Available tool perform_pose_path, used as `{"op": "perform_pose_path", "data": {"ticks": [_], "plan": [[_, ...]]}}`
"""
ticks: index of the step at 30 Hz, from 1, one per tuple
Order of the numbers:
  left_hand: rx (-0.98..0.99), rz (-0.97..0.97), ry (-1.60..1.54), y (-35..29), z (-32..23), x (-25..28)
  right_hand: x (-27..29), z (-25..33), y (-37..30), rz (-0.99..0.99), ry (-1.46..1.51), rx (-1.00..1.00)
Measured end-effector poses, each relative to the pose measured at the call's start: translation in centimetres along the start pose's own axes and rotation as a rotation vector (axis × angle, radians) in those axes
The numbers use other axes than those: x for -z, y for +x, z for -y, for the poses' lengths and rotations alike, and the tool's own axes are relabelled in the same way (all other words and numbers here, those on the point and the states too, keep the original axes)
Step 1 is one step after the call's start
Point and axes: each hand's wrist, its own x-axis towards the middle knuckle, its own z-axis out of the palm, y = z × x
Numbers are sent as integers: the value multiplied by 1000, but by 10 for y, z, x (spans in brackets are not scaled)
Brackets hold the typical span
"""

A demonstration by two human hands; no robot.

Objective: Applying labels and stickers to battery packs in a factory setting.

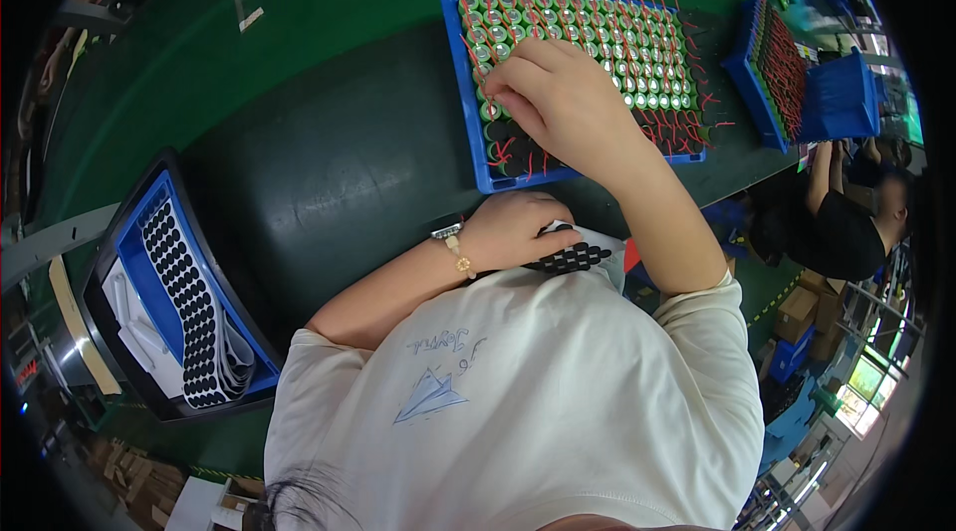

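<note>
the right hand [563, 98] is pinched narrowly on a green cell [490, 112] at the near left of the blue tray [468, 123] on the dark mat [329, 162]. a sheet of black round pads [573, 256] is held in the closed left hand [513, 229], near the body.

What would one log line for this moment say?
right hand: fingertips on green cells in blue tray | left hand: holding sheet of black round pads
</note>
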Motion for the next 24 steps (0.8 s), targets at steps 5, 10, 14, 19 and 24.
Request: {"op": "perform_pose_path", "data": {"ticks": [5, 10, 14, 19, 24], "plan": [[-26, -18, -18, 0, 3, -2, 4, 0, -3, 10, -6, -18], [-24, -33, -21, 0, 0, -1, 7, 11, -12, 34, 20, -106], [-90, -90, 11, 0, 7, -6, 3, 28, -27, 60, -4, -153], [-27, -15, 5, 2, 3, -3, -8, 32, -43, 14, -34, -193], [-9, -4, 52, 1, 4, -2, 6, 30, -35, -81, -1, -58]]}}
